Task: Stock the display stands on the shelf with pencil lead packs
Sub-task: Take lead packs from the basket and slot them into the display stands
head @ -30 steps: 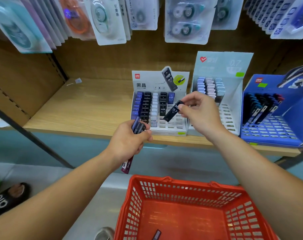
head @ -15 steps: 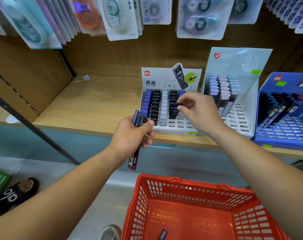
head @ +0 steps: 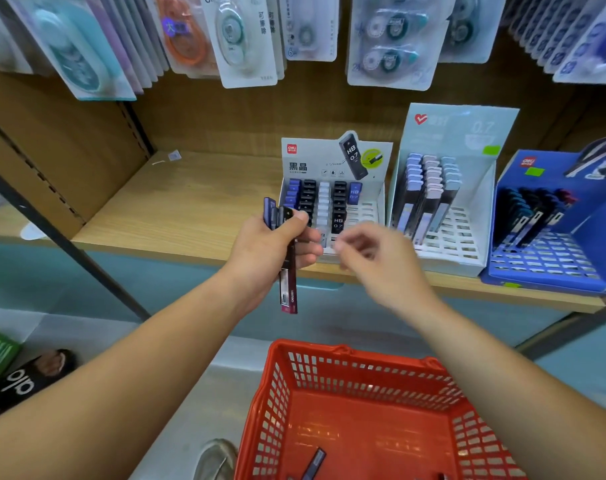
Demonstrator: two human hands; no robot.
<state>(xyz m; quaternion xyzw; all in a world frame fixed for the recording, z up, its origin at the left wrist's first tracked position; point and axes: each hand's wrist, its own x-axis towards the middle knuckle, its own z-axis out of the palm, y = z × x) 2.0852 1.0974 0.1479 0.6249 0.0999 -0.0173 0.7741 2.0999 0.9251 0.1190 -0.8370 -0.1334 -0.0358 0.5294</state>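
My left hand (head: 272,245) grips a bundle of pencil lead packs (head: 277,216), blue and black on top, with a maroon one (head: 289,289) hanging below the fist. My right hand (head: 381,263) is blurred, empty, fingers loosely curled, just right of the left hand and in front of the shelf edge. Behind them stands the white display stand (head: 367,209) with rows of blue, black and white packs; a black HB 0.7 pack (head: 338,220) sits at the front of its row. A taller white stand (head: 467,233) holds pastel packs. A blue stand (head: 544,258) holds dark packs.
The wooden shelf (head: 176,209) lies bare to the left of the stands. A red basket (head: 363,410) sits below my arms with a lead pack (head: 313,462) on its floor. Blister-packed correction tapes (head: 239,39) hang overhead. A dark metal upright (head: 69,244) slants at left.
My right hand set its black HB pack into the white stand's row and drew back empty toward my left hand. The view shifted closer to the shelf.
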